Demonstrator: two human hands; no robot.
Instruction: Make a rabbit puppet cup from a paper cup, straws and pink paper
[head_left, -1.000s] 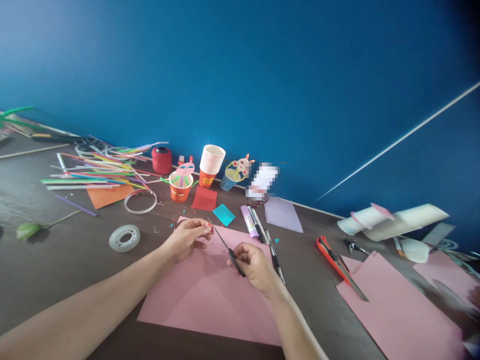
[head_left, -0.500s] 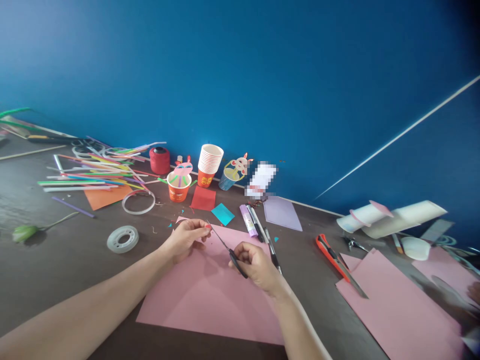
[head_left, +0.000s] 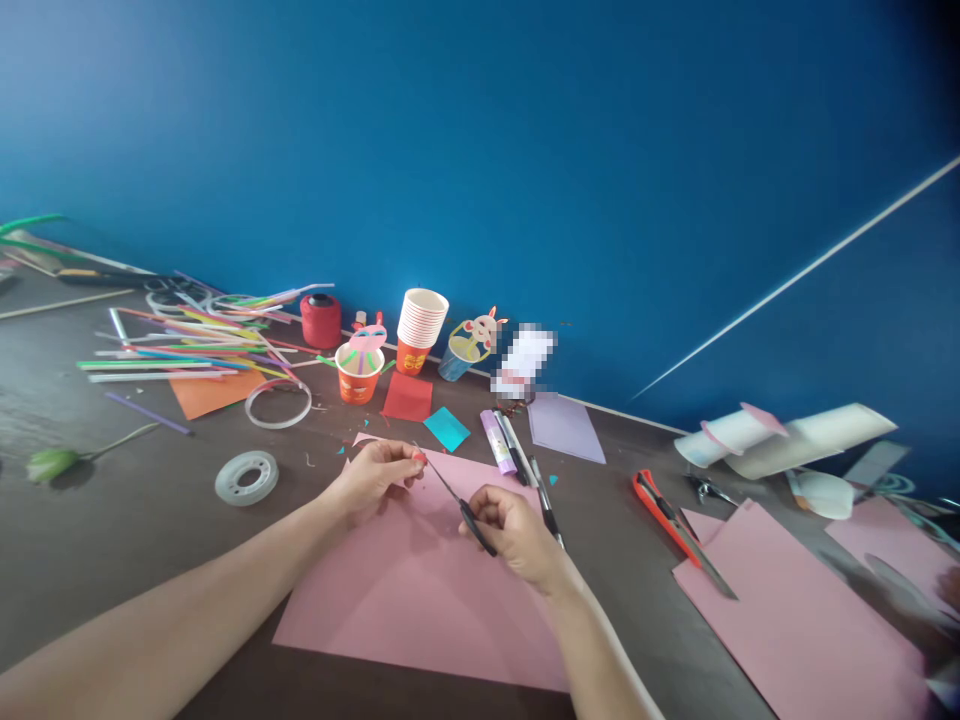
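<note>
My right hand (head_left: 514, 530) is closed around the black handles of small scissors (head_left: 457, 497), whose blades point up-left toward my left hand. My left hand (head_left: 375, 476) pinches a tiny red paper piece (head_left: 418, 458) at its fingertips, right at the scissor tips. Both hands hover over a large pink paper sheet (head_left: 420, 590) lying on the dark table (head_left: 112, 510).
A tape roll (head_left: 247, 476) lies left of my hands. Behind are paper cups (head_left: 422, 325), a red thread spool (head_left: 321, 319), coloured straws (head_left: 195, 340), red and teal paper squares, a glue stick (head_left: 496, 441) and pens. An orange utility knife (head_left: 667, 520) and more pink paper (head_left: 795, 610) lie right.
Almost nothing has changed; the view shifted slightly and both hands hold the same pose over the pink sheet.
</note>
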